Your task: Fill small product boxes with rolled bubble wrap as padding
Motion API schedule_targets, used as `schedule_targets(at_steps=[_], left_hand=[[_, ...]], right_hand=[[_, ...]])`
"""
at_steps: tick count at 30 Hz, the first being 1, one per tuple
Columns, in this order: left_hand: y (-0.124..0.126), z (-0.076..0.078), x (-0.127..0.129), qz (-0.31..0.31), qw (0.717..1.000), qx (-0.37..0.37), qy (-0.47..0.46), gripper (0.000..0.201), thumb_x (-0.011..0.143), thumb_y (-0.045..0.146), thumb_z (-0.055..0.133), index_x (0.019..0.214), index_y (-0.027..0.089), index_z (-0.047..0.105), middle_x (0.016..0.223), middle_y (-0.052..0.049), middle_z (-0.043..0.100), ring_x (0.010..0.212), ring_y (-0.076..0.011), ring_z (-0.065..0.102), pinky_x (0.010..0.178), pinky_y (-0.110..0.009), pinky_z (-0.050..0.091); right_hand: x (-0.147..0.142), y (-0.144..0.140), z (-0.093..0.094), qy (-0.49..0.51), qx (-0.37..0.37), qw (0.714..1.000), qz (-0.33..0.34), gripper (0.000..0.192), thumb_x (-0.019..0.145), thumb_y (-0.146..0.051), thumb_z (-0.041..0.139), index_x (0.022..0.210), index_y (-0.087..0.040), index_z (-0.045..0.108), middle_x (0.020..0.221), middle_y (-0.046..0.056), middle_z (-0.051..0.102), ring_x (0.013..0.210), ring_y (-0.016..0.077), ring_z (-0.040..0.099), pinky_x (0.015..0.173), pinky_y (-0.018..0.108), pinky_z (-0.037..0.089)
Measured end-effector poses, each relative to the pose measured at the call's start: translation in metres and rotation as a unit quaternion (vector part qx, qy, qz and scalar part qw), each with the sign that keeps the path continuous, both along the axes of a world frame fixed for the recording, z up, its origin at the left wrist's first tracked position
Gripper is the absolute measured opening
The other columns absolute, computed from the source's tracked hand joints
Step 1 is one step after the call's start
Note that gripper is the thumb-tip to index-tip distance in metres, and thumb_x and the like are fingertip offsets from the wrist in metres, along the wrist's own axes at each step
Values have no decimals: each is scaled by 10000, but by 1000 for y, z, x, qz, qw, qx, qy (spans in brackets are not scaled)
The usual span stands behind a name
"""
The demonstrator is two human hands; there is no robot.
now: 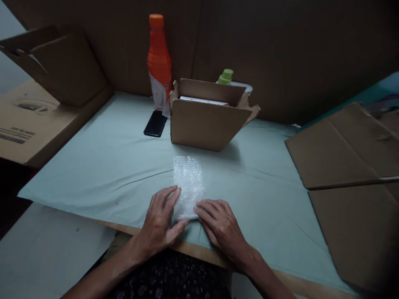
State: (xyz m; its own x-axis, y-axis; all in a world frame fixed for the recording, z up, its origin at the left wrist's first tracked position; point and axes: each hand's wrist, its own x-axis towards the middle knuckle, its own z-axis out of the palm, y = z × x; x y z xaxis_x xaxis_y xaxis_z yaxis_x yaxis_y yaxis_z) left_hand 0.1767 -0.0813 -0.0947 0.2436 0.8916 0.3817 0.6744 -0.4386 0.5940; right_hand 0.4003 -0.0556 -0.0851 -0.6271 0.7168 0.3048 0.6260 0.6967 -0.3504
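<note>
- Both palms lie flat at lower centre: my left hand (160, 220) and right hand (220, 224) press the small clear bubble-wrap sheet (188, 185), fingers spread, gripping nothing.
- Beyond it, the open brown cardboard box (205, 124) stands within reach.

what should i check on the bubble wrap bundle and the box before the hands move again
1. Both hands on the bundle: ok. Left hand and right hand press the near end of the bubble wrap bundle.
2. Bundle flat on the green cloth: ok.
3. Wrap closed around its contents: cannot tell, what is inside is hidden.
4. Cardboard box open on top: ok, flaps are up.
5. Room in the box: cannot tell, something white already shows inside.
6. Path from bundle to box: ok, bare cloth lies between; the phone and orange bottle sit off to the left.
</note>
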Motion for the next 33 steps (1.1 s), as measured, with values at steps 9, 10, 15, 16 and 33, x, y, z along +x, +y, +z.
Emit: schedule_targets(at_steps=[9,10,15,16,33], left_hand=[[14,-5,3,9,999,-38,19,428,956,173,521,1381,156,474,892,-61,667,808,-222,580,751,-378,489],[21,-7,4,20,998,-35,38,411,954,186,527,1361,153,493,898,-66,665,813,-231,581,750,-387,488],[28,-6,1,30,998,11,48,413,954,212,547,1361,162,497,1178,-144,619,1076,-283,566,902,-453,486],[23,-3,-1,14,999,18,33,450,948,222,565,1385,166,476,1222,-151,603,1127,-289,549,944,-466,474],[28,-1,-12,132,972,-141,-131,540,958,357,557,1457,206,415,1204,-122,627,1022,-231,631,839,-395,550]], right_hand=[[0,10,4,59,15,995,-83,254,986,-242,550,1222,-204,636,1134,111,735,1024,257,669,859,435,521],[-1,10,2,52,47,994,-82,270,976,-238,567,1234,-195,630,1159,126,721,1054,269,654,877,450,510],[-6,10,0,-13,46,999,-21,269,962,-174,546,1211,-182,647,1193,135,711,1104,294,626,902,481,487],[-7,11,0,-4,26,999,-19,269,965,-160,532,1205,-182,650,1159,127,724,1071,283,638,893,474,492],[-27,33,2,-11,-21,999,-39,359,936,-146,543,1282,-197,626,1160,124,730,1031,275,660,893,465,504]])
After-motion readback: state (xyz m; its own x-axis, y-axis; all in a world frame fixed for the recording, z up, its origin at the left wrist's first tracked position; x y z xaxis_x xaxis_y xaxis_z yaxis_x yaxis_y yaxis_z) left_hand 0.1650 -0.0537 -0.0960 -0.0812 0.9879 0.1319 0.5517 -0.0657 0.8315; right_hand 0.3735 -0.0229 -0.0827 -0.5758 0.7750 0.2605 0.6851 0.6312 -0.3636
